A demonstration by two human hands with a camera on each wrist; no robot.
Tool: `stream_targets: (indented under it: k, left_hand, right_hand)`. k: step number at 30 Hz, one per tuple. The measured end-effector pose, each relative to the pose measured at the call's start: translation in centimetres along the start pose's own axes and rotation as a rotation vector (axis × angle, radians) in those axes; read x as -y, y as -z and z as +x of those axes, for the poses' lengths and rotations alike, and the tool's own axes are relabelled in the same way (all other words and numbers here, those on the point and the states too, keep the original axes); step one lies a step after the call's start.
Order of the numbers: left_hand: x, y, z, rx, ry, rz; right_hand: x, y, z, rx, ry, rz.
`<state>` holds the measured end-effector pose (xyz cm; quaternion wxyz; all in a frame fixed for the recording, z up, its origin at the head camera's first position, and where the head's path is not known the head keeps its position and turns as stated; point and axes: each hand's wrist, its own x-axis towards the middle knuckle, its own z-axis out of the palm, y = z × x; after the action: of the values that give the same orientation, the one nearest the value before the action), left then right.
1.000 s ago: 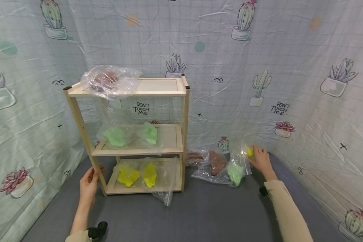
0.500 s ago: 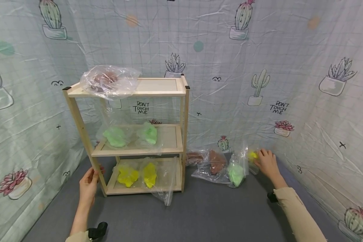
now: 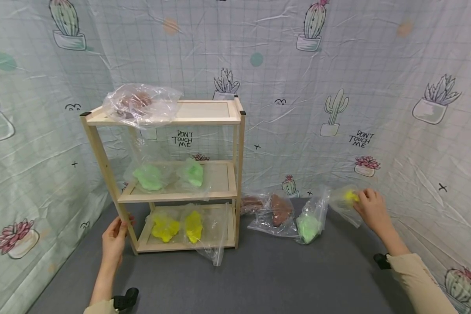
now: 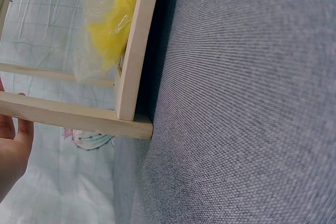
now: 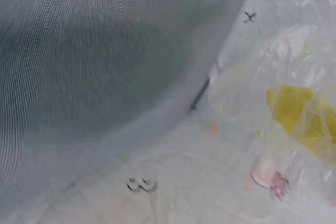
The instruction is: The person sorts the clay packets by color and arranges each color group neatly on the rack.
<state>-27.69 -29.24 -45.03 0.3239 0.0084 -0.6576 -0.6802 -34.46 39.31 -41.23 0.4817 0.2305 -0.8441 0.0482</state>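
Observation:
My left hand (image 3: 114, 242) grips the lower left front post (image 4: 68, 116) of a three-tier wooden shelf (image 3: 240, 174), its fingers curled round the wood. Off to the right, my right hand (image 3: 373, 213) pinches a clear plastic bag (image 3: 339, 207) with a yellow lump inside. That bag hangs above the grey surface, and its yellow lump (image 5: 299, 111) shows at the right edge of the right wrist view. Just left of it lies a clear zip bag with a light green lump (image 3: 308, 227).
Bags with reddish-brown lumps (image 3: 281, 210) lie between the shelf and the green one. On the shelf, a brown-filled bag (image 3: 135, 104) occupies the top, green lumps (image 3: 149, 177) the middle, yellow lumps (image 3: 165, 228) the bottom. A patterned curtain (image 3: 282, 144) surrounds the grey surface (image 3: 267, 279).
My right hand has moved right, drawing the yellow-filled bag away from the green one, whose top has shifted right slightly. The left hand stays on the post.

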Motion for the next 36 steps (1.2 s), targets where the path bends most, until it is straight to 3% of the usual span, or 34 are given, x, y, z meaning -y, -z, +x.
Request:
stream_targets:
  k: [9,16,23,28,36]
  left_hand:
    - [0.0,0.0,0.1,0.004,0.016,0.010]
    - [0.9,0.4,0.2,0.068,-0.085,-0.021]
    - [0.1,0.0,0.2,0.003,0.030,-0.028]
    - [0.0,0.0,0.1,0.004,0.028,-0.002]
    - [0.1,-0.1,0.1,0.002,0.023,0.009]
  right_hand:
    - [0.8,3.7,1.2,-0.087,0.061,-0.054]
    - [1.8,6.2,2.4,-0.156,0.096,-0.102]
    - [2.9,8.3,4.0,-0.216,0.138,-0.159]
    - [5.1,8.6,4.9,-0.275,0.200,-0.125]
    - [9.7,7.3,4.7,-0.354,0.267,-0.006]
